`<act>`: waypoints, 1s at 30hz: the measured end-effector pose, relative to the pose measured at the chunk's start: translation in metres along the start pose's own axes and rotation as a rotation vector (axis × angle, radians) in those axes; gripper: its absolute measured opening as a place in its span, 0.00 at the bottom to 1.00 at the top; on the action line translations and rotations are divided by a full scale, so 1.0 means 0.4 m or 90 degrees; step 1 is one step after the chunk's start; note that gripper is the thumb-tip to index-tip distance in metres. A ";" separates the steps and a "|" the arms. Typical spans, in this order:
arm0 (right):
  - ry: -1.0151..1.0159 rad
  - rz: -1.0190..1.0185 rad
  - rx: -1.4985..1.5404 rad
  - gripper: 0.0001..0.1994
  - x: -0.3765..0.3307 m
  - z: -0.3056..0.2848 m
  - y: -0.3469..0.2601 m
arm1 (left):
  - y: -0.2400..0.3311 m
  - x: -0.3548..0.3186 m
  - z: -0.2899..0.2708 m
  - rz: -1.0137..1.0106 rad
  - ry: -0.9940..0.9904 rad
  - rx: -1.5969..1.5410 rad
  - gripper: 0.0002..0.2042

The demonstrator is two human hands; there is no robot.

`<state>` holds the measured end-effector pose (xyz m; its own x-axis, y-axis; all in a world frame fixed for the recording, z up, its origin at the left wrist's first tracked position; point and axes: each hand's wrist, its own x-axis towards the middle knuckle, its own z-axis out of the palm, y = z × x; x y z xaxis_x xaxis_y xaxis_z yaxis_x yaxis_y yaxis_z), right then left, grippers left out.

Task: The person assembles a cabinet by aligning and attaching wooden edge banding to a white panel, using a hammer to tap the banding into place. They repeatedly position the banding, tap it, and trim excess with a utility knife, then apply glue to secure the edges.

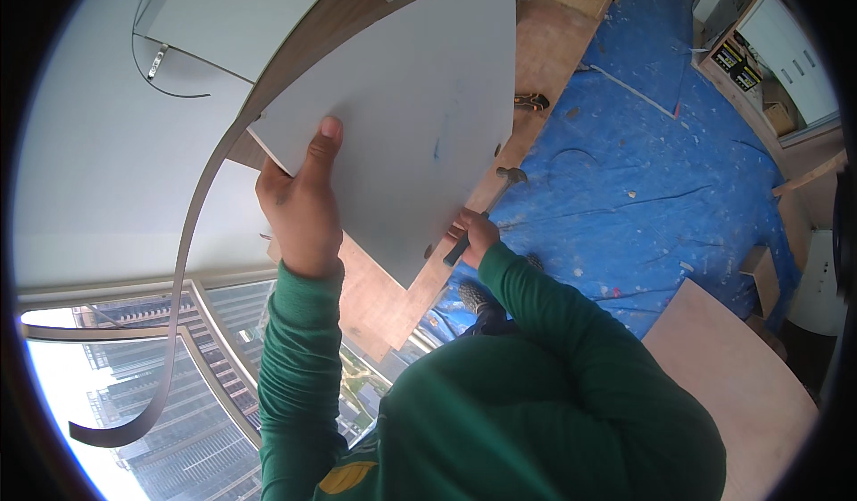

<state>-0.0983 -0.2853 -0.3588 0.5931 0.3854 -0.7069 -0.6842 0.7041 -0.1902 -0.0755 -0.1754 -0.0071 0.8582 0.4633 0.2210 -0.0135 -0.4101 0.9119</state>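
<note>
A white panel [402, 117] lies tilted in front of me over a plywood surface. My left hand [303, 202] grips its left edge, the thumb flat on the white face and the fingers hidden behind. At the panel's right edge my right hand [479, 236] is closed around the dark handle of a hammer [511, 176], its head pointing away from me. Some right fingers are close to the panel's edge; whether they touch it, I cannot tell. A long thin grey-brown strip [183, 260] runs beside the panel's left side and curls down in front of the window.
Below the panel is the plywood surface [553, 50], with an orange-and-black tool handle [532, 101] on it. Blue sheeting [625, 197] covers the floor at right. A pale board [728, 376] stands lower right, near a cabinet [786, 54] farther off. A window [134, 367] is at lower left.
</note>
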 end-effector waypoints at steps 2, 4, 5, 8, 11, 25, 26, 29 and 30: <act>0.011 0.022 0.012 0.12 -0.016 -0.002 -0.003 | 0.008 -0.003 0.009 0.006 0.003 0.019 0.23; 0.017 0.046 0.027 0.13 -0.038 -0.001 -0.002 | 0.016 -0.001 0.017 0.017 -0.004 0.023 0.23; 0.004 0.052 0.019 0.13 -0.052 0.002 0.001 | 0.020 0.001 0.021 0.023 -0.007 0.025 0.23; -0.001 0.083 -0.032 0.13 -0.107 0.015 0.005 | 0.032 0.010 0.029 0.004 0.001 0.020 0.22; -0.018 0.125 -0.057 0.17 -0.171 0.023 -0.009 | 0.040 0.019 0.034 -0.004 -0.006 0.014 0.22; 0.127 -0.260 -0.541 0.12 -0.393 -0.083 -0.425 | 0.051 -0.024 0.040 0.114 -0.055 0.045 0.22; 0.141 -0.305 -0.554 0.13 -0.418 -0.050 -0.467 | 0.056 -0.022 0.052 0.149 -0.028 0.054 0.22; 0.017 -0.530 -0.588 0.13 -0.493 0.080 -0.609 | 0.076 -0.006 0.079 0.213 -0.016 0.053 0.22; -0.026 -0.601 -0.592 0.14 -0.512 0.129 -0.659 | 0.083 0.000 0.086 0.228 -0.025 0.049 0.22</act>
<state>-0.0177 -0.5190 -0.1287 0.9996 0.0060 -0.0282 -0.0284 0.0485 -0.9984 -0.0584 -0.2163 0.0114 0.8252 0.2502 0.5064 -0.2790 -0.5990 0.7506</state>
